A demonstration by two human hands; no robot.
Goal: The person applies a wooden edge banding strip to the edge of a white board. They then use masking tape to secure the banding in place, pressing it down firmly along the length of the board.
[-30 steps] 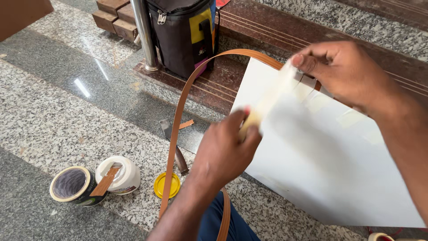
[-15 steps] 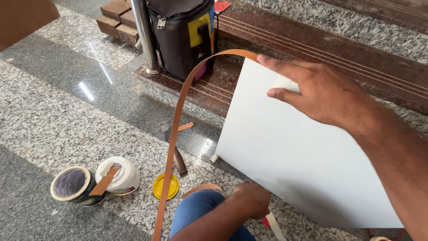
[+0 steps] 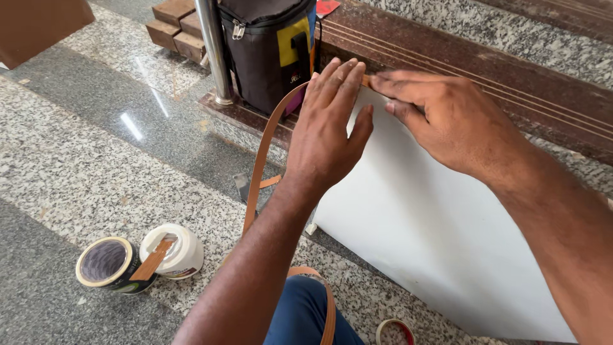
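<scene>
We note both hands flat, gripping nothing: left hand point(image 3: 329, 131) and right hand point(image 3: 447, 124) press the tan strip point(image 3: 258, 172) along the white board's point(image 3: 440, 236) upper corner, strip trailing down-left.

The left hand point(image 3: 329, 137), which half a second ago was low at the bottom of the frame near the blue-clad knee, has come up to the upper middle and now lies flat, fingers point(image 3: 338, 83) spread, on the top corner of the white board point(image 3: 434, 236). The right hand point(image 3: 460, 124) has shifted slightly left along the same edge, its fingertips now just beside the left hand's. The brown strip point(image 3: 258, 166) there is now pressed under both hands.
</scene>
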